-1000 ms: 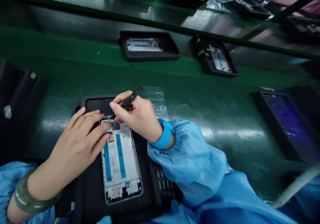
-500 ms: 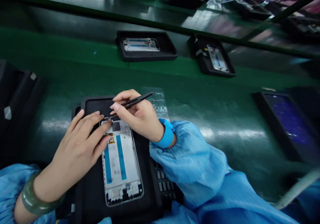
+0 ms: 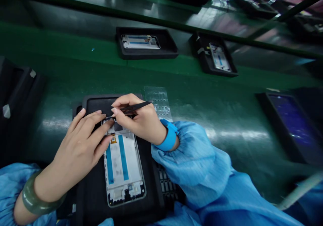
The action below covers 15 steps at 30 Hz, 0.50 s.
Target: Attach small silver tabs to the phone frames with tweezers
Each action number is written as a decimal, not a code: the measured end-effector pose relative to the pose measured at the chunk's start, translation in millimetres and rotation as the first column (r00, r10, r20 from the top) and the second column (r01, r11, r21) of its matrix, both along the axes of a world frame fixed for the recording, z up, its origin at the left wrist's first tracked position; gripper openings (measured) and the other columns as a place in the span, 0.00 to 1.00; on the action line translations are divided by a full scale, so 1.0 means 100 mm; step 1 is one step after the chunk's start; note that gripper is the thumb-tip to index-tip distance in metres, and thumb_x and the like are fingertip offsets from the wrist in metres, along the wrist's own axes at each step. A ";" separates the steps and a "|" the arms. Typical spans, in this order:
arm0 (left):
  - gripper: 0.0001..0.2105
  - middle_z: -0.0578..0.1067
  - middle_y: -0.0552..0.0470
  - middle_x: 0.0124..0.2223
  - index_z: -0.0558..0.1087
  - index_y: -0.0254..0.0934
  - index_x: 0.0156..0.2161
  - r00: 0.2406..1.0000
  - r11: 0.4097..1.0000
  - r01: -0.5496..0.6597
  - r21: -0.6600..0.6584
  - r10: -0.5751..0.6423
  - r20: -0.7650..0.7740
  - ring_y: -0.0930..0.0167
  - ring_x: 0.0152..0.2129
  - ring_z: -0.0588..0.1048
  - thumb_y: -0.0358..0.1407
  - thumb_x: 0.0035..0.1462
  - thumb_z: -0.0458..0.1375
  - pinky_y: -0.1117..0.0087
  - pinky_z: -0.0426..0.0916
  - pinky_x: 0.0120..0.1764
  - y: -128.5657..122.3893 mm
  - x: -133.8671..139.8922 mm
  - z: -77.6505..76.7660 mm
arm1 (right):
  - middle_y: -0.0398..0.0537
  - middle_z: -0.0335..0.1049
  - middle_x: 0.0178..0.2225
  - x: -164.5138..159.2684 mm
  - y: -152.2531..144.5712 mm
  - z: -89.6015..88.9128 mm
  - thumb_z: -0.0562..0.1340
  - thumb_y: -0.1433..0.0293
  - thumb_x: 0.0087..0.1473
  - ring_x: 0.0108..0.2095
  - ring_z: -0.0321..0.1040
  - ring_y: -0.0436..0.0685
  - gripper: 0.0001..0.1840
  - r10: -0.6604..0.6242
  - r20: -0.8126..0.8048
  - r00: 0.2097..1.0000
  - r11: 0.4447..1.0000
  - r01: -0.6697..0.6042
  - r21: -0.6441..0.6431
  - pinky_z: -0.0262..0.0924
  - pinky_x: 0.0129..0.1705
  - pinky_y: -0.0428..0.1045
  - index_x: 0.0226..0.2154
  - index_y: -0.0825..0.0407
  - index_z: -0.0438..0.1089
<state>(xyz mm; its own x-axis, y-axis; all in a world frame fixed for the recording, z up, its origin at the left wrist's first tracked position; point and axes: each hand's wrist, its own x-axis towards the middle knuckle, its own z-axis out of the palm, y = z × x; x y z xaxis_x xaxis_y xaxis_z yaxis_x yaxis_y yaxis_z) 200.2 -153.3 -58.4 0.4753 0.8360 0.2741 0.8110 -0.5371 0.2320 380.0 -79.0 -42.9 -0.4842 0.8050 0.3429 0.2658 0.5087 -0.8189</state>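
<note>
A phone frame (image 3: 126,172) with two blue strips lies in a black foam tray (image 3: 93,199) before me. My left hand (image 3: 80,142) rests over its upper left corner, fingers spread, fingertips touching the frame near a small gold flex cable (image 3: 114,139). In my right hand (image 3: 141,120) is a pair of black tweezers (image 3: 137,106), gripped between thumb and fingers. Their tips point down at the top edge of the frame, beside my left fingertips. My fingers hide the exact spot where the tips end.
Behind my right hand lies a clear plastic sheet (image 3: 157,100). Two black trays (image 3: 166,42) with phone frames stand farther back on the green bench. A dark box with a purple-blue surface (image 3: 290,118) sits at right; black trays (image 3: 17,95) stand at left.
My right hand has tilted the tweezers flatter and brought them slightly lower over the frame's top edge. The left hand stays almost in place.
</note>
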 end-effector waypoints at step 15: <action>0.15 0.68 0.43 0.51 0.65 0.35 0.51 0.999 1.000 -0.009 -0.020 0.009 0.041 0.62 0.53 0.64 0.34 0.59 0.52 0.50 0.53 0.58 -0.01 0.00 0.00 | 0.42 0.70 0.33 -0.02 0.02 -0.02 0.58 0.75 0.53 0.33 0.68 0.47 0.03 -0.021 0.013 1.000 0.995 0.020 0.097 0.64 0.37 0.43 0.33 0.53 0.65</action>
<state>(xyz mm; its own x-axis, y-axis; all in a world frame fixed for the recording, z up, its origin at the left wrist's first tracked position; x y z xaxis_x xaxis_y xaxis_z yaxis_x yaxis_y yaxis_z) 200.6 -153.9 -58.5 0.4564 0.8456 0.2768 0.8051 -0.5249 0.2761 378.3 -77.3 -44.8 -0.4729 0.7782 0.4132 0.2881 0.5797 -0.7622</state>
